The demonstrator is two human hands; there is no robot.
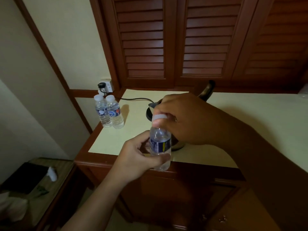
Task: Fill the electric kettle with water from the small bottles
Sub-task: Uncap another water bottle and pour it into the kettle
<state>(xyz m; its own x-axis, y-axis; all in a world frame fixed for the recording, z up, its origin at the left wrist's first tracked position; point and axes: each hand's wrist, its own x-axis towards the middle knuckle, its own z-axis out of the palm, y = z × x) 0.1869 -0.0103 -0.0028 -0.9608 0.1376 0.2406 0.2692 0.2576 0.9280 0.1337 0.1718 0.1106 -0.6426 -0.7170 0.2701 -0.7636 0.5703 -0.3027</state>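
At frame centre your left hand (138,155) grips the bottle (160,144) while your right hand (181,119) pinches its cap (159,117); the kettle (150,112) sits just behind. Pouring looks not yet begun; two capped bottles (109,112) wait at left.

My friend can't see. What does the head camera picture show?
A person's left hand holds a small water bottle while the right hand grips its white cap. Behind them an electric kettle sits on a cream counter, with two more capped bottles near the left edge.
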